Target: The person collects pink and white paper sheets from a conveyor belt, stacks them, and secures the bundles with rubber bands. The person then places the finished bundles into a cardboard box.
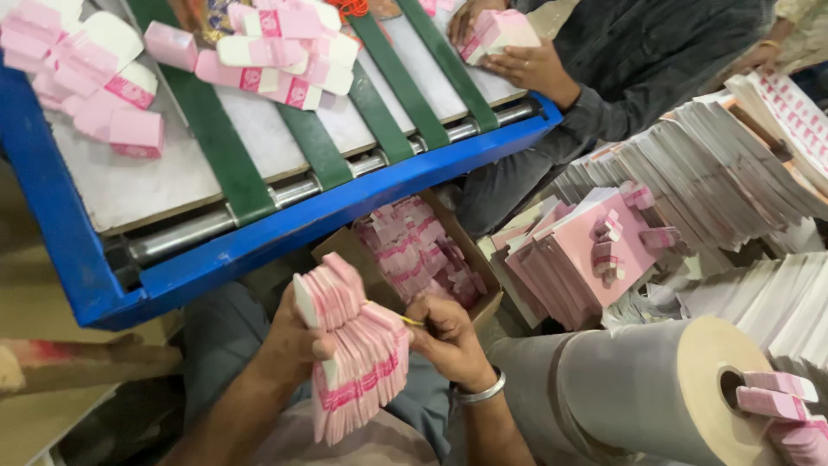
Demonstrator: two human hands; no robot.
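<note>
Here, a thick bundle of flattened pink-and-white cartons (358,358) sits low in the middle of the view, its long axis running from about 11 o'clock down to 5 o'clock, the cartons' edges fanned toward the camera. The left hand (297,345) is clamped around the bundle's upper end, thumb across the face. The right hand (444,336), at the bundle's 3 o'clock, has its fingers pinched together on a thin yellow band (412,322) at the bundle's edge (how far the band goes round is hard to make out). The bundle's lower end hangs over the person's lap.

At 12 o'clock from the bundle lies an open cardboard box (470,289) of more pink cartons, partly hidden beneath the blue-framed conveyor (345,203) with green belts. Stacks of flat cartons (707,164) spread at 2 o'clock. A roll of clear film (655,388) lies at 3 o'clock, cut off by the frame. Another person's hands (517,56) hold cartons at the conveyor's far end.
</note>
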